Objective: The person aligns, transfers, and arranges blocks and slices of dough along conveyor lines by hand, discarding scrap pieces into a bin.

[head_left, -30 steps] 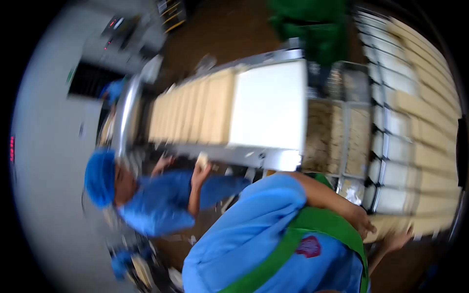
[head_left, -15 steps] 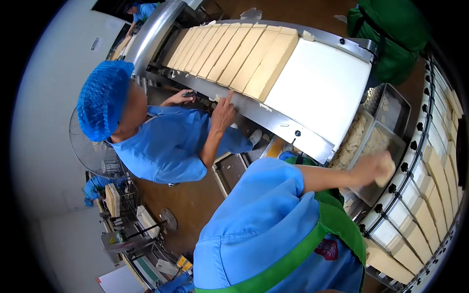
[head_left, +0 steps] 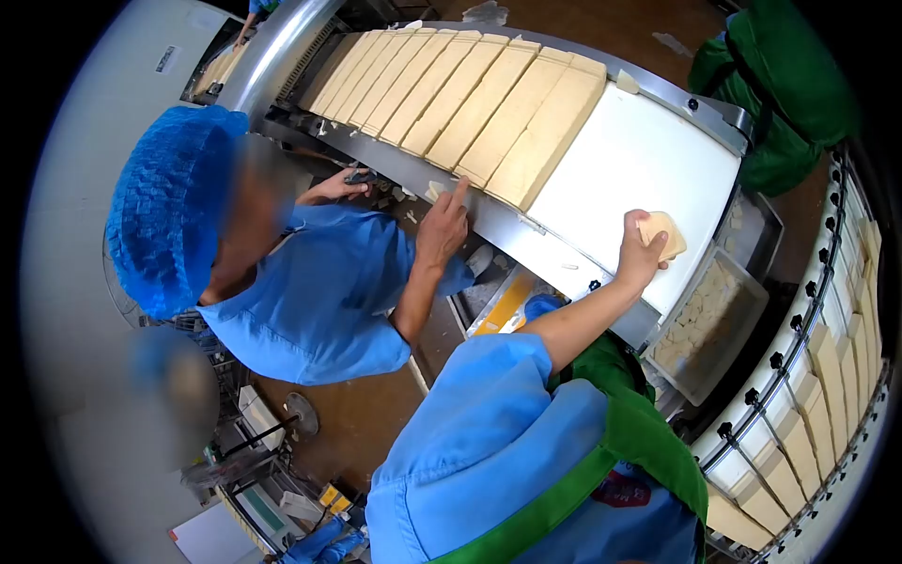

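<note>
My left hand (head_left: 639,252) is closed around a small pale-yellow piece (head_left: 663,237) with rounded edges, over the white surface (head_left: 615,164) at the conveyor's end. Long pale-yellow slabs (head_left: 489,113) lie side by side on that conveyor, to the left of my hand. Below and right of it sits a clear bin (head_left: 709,315) with pale flat scraps. My right hand is not in view.
A co-worker in a blue hair cover (head_left: 174,211) stands at left, one hand (head_left: 442,226) by the conveyor's edge, the other holding a small dark object (head_left: 360,177). A curved conveyor (head_left: 789,357) with more slabs runs along the right. A green-clothed person (head_left: 775,94) stands at upper right.
My left hand has gone from the slabs at the lower right, past the bin, to above the white surface, carrying the pale piece. My right hand has left the view. The camera view has turned.
</note>
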The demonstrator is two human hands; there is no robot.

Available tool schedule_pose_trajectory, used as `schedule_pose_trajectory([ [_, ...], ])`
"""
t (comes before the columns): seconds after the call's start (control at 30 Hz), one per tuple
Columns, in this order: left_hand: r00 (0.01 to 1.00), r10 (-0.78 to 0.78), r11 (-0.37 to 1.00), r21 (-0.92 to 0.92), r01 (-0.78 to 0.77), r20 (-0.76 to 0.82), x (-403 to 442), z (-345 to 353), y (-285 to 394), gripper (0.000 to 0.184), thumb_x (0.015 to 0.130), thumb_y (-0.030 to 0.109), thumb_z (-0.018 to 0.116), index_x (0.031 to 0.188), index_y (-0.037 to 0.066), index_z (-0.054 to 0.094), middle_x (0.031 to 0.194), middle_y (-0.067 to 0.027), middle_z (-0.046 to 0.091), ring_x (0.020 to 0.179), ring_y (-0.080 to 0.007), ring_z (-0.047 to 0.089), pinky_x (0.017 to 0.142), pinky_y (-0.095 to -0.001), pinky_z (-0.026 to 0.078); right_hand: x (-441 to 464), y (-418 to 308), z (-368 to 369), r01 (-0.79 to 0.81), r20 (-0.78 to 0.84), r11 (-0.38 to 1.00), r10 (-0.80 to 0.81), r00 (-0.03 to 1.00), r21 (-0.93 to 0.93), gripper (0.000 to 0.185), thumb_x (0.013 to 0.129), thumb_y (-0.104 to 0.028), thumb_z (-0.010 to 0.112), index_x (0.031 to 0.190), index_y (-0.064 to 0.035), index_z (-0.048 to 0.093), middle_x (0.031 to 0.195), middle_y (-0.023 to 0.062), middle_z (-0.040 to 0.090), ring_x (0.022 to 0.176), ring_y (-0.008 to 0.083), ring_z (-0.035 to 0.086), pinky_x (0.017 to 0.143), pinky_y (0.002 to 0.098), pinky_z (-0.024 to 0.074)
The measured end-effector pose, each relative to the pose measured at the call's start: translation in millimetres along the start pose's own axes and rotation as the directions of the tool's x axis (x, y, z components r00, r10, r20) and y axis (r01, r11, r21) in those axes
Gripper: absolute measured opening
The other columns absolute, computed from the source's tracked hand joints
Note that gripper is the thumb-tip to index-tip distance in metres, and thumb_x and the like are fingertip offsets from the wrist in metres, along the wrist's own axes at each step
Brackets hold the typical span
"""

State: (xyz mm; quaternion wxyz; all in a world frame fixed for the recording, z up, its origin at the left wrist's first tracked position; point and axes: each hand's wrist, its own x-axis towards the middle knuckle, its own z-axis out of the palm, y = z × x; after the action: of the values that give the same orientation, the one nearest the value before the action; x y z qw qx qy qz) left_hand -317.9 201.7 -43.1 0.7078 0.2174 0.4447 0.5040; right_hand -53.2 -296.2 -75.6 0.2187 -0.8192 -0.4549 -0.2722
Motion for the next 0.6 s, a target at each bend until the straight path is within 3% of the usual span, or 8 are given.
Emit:
schedule_pose_trajectory([
  [0.13, 0.997, -0.069, 0.998, 0.006, 0.070, -0.039, 1, -2, 21, 0.029, 0.092, 0.005, 0.055, 0.111, 0.009, 0.035, 0.098, -0.0122, 0.059, 0.074, -0.0170, 0.062, 0.051, -0.0247, 0.048, 0, -1, -3, 0.055, 0.004, 0.998, -0.054, 0.999, -0.040, 0.025, 0.089, -0.025, 0.052, 0.110, -0.0148, 0.060, 0.118, 0.0245, 0.057, 0.101, 0.0366, 0.059, 0.076, 0.0416, 0.0506],
  [0.23, 0.996, -0.077, 0.996, 0.040, 0.075, 0.048, 19, -13, 3, 0.021, 0.090, 0.006, 0.059, 0.106, 0.005, 0.045, 0.096, -0.0095, 0.060, 0.076, -0.0138, 0.061, 0.057, -0.0242, 0.049, -4, 0, -6, 0.083, 0.008, 0.994, -0.082, 0.997, -0.067, 0.023, 0.088, -0.024, 0.053, 0.108, -0.0162, 0.061, 0.117, 0.0243, 0.057, 0.099, 0.0368, 0.060, 0.074, 0.0414, 0.0515],
  [0.3, 0.991, 0.059, 0.988, 0.135, -0.075, 0.119, 25, -14, -6, 0.025, 0.088, 0.006, 0.063, 0.110, 0.000, 0.052, 0.095, -0.0069, 0.061, 0.081, -0.0098, 0.059, 0.066, -0.0225, 0.049, -9, 3, -9, 0.096, 0.012, 0.991, -0.095, 0.995, -0.089, 0.022, 0.088, -0.023, 0.054, 0.107, -0.0172, 0.062, 0.117, 0.0242, 0.058, 0.099, 0.0369, 0.060, 0.073, 0.0413, 0.0521],
  [0.4, 0.992, 0.003, 0.991, 0.135, -0.020, 0.126, 23, -10, 5, 0.030, 0.086, 0.006, 0.065, 0.114, -0.002, 0.057, 0.094, -0.0034, 0.061, 0.083, -0.0071, 0.057, 0.072, -0.0203, 0.048, -17, 12, -14, 0.109, 0.014, 0.983, -0.109, 0.994, -0.145, 0.021, 0.087, -0.022, 0.055, 0.105, -0.0186, 0.063, 0.116, 0.0240, 0.058, 0.097, 0.0371, 0.061, 0.070, 0.0411, 0.0530],
  [0.47, 0.985, 0.024, 0.986, 0.159, -0.052, 0.172, 27, -11, 5, 0.041, 0.087, 0.009, 0.065, 0.125, -0.001, 0.054, 0.092, 0.0003, 0.059, 0.079, -0.0056, 0.053, 0.072, -0.0193, 0.046, -22, 23, -11, 0.095, 0.007, 0.965, -0.096, 0.995, -0.243, 0.020, 0.086, -0.022, 0.056, 0.104, -0.0196, 0.064, 0.116, 0.0239, 0.059, 0.097, 0.0372, 0.061, 0.069, 0.0410, 0.0536],
  [0.5, 0.969, 0.133, 0.926, 0.323, -0.197, 0.210, 34, -16, 5, 0.037, 0.088, 0.013, 0.063, 0.121, -0.003, 0.056, 0.111, -0.0127, 0.059, 0.100, -0.0160, 0.055, 0.089, -0.0276, 0.044, -28, 22, -15, 0.080, -0.004, 0.950, -0.085, 0.996, -0.300, 0.019, 0.086, -0.021, 0.056, 0.104, -0.0200, 0.064, 0.115, 0.0239, 0.059, 0.096, 0.0373, 0.062, 0.068, 0.0409, 0.0539],
  [0.53, 0.889, 0.338, 0.795, 0.411, -0.446, 0.310, 33, -17, 16, 0.037, 0.088, 0.014, 0.062, 0.120, -0.003, 0.056, 0.122, -0.0186, 0.051, 0.110, -0.0237, 0.051, 0.095, -0.0325, 0.040, -17, 3, -14, 0.063, -0.015, 0.932, -0.074, 0.997, -0.357, 0.019, 0.086, -0.021, 0.056, 0.103, -0.0205, 0.064, 0.115, 0.0238, 0.059, 0.096, 0.0374, 0.062, 0.067, 0.0409, 0.0542],
  [0.6, 0.740, 0.540, 0.372, 0.676, -0.637, 0.401, 31, -13, 35, 0.037, 0.086, 0.015, 0.062, 0.120, -0.001, 0.057, 0.127, -0.0226, 0.044, 0.113, -0.0347, 0.047, 0.098, -0.0383, 0.038, 16, -46, -16, 0.036, -0.030, 0.896, -0.054, 0.998, -0.443, 0.019, 0.085, -0.020, 0.057, 0.102, -0.0215, 0.065, 0.115, 0.0237, 0.059, 0.095, 0.0375, 0.062, 0.066, 0.0407, 0.0548],
])
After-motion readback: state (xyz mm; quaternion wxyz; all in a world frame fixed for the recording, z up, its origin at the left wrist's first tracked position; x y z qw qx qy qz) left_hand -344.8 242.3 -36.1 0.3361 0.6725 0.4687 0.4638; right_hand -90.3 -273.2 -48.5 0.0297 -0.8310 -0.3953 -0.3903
